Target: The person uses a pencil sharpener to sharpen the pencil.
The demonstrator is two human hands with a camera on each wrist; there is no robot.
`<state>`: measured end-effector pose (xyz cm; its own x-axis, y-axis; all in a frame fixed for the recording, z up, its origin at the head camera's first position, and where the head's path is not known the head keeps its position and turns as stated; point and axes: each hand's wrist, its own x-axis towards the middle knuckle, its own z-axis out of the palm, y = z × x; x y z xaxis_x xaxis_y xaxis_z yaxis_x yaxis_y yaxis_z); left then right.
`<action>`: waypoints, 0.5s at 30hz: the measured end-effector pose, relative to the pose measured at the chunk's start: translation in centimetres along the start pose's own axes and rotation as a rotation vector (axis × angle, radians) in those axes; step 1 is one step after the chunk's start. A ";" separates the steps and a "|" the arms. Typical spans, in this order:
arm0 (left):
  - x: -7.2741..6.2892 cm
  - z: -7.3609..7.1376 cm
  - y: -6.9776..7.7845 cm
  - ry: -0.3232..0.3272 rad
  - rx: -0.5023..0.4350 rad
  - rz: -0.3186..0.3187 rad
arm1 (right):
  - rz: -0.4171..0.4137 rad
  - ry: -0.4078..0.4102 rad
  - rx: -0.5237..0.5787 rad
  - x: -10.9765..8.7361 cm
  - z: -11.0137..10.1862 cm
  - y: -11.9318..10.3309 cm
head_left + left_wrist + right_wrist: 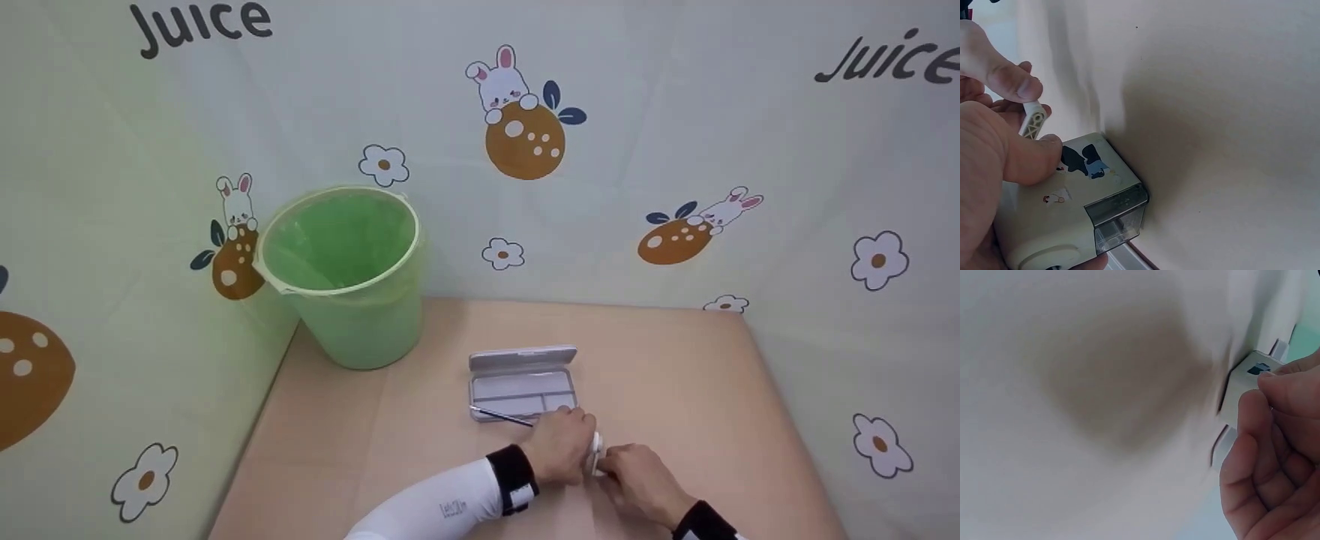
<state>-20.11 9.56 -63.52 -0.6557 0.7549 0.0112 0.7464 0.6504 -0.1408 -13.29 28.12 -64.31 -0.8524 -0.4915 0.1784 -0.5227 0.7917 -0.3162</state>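
In the left wrist view, my left hand [988, 146] grips a cream, boxy crank pencil sharpener [1075, 211] with stickers and a clear shavings drawer. The thumb lies on top of it. My right hand [641, 476] pinches the sharpener's small white crank handle [1032, 121] between thumb and finger. In the head view, a dark pencil [504, 417] with a silvery end sticks out left of my left hand, over the pencil case's front edge. That hand hides the pencil's other end. The grey pencil case [510, 386] lies open just beyond it, lid raised.
A green bucket [367, 330] with a liner stands at the back left of the table [652, 360]. Patterned cloth walls [615, 187] enclose the table at the back and both sides.
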 end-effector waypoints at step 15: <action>0.0 -0.3 -0.3 0.024 -0.045 0.000 | -0.030 0.091 -0.072 0.5 -4.0 -0.9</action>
<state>-20.28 9.34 -63.16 -0.6531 0.7565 0.0345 0.7513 0.6529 -0.0963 -13.28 28.65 -60.20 -0.8325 -0.4831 0.2712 -0.5448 0.8027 -0.2426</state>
